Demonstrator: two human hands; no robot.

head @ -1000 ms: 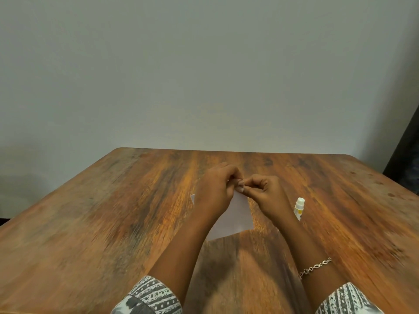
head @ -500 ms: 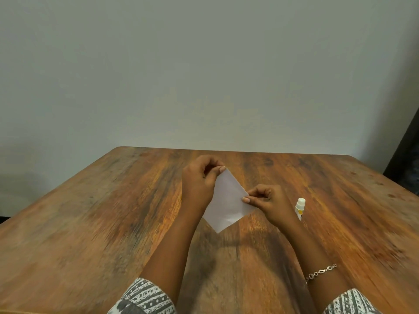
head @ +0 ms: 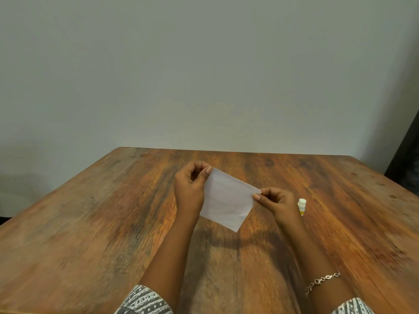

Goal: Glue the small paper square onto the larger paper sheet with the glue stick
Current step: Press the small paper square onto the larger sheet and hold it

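A white paper square (head: 227,200) hangs in the air above the middle of the wooden table (head: 90,223), tilted like a diamond. My left hand (head: 191,189) pinches its upper left corner between thumb and fingers. My right hand (head: 276,201) pinches its right corner. A glue stick (head: 301,206) with a white cap and yellow body stands on the table just right of my right hand, partly hidden by it. No second, larger paper sheet shows in the view.
A plain pale wall rises behind the table's far edge. A dark object (head: 405,159) stands at the far right beside the table corner. A bracelet (head: 322,282) circles my right wrist.
The two hands, first close together over the paper, drew apart and lifted it. The sheet opened out, and it now hangs spread between the two pinched corners.
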